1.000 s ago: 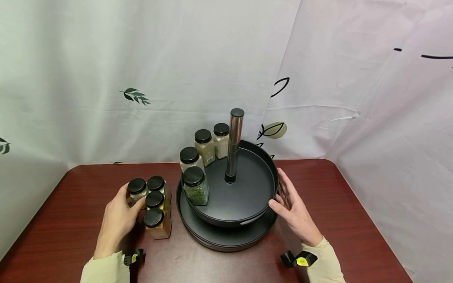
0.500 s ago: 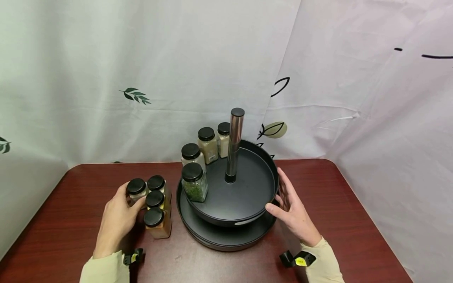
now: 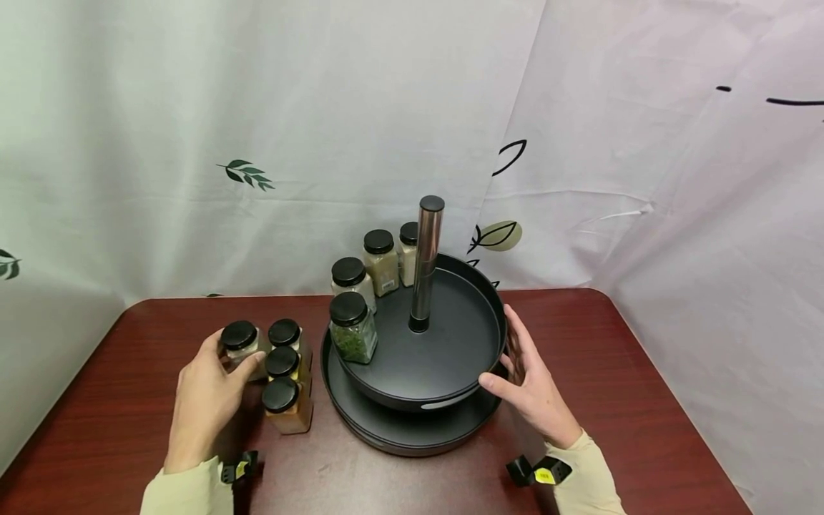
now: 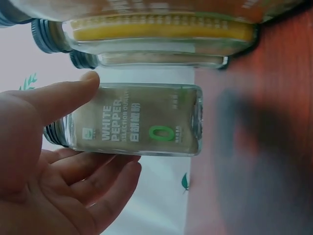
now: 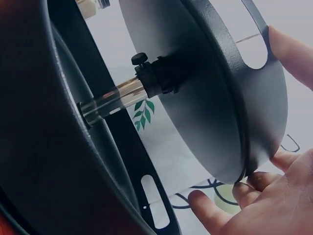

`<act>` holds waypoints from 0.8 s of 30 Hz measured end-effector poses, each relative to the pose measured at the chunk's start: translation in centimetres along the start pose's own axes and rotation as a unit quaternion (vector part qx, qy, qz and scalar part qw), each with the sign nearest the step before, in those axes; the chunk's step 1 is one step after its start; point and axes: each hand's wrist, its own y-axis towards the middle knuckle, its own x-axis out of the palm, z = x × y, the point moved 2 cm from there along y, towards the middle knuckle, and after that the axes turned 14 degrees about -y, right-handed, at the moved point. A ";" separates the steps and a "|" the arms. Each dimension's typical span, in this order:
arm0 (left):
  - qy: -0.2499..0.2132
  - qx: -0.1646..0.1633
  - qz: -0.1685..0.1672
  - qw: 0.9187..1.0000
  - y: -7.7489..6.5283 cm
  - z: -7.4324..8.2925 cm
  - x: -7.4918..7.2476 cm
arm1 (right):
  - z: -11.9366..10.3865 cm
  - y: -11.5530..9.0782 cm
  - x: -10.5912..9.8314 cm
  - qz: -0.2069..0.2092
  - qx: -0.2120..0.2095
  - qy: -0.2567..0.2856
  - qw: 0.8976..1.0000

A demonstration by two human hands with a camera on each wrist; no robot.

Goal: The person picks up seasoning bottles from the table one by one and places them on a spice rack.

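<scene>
Left hand (image 3: 209, 393) has the white pepper jar (image 4: 139, 120) pinched between thumb and fingers (label's super readable), with three more jars (image 3: 283, 361) just off its thumb side. Right hand (image 3: 537, 393) is well apart, thumb and fingers spread against the upper tray (image 3: 425, 368). Four jars stand on that tray, across from the right hand.

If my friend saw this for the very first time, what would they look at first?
Probably the big black two-level stand on the table, with a shiny metal post rising from its middle and four black-lidded jars along the left side of its upper tray. Next, maybe the left hand, holding a white pepper jar beside three more jars, while the right hand touches the upper tray's right edge.
</scene>
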 end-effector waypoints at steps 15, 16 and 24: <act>-0.042 0.035 0.111 0.992 -0.8 3.2 -1.6 | 0.2 -0.1 0.2 0.007 0.018 -0.007 1.000; -0.047 0.042 0.120 0.991 -0.9 3.5 -1.7 | 0.2 -0.1 0.2 0.007 0.019 -0.009 1.000; -0.082 0.092 0.165 0.979 -2.0 5.4 -2.5 | 0.1 -0.1 0.2 0.008 0.012 -0.005 1.000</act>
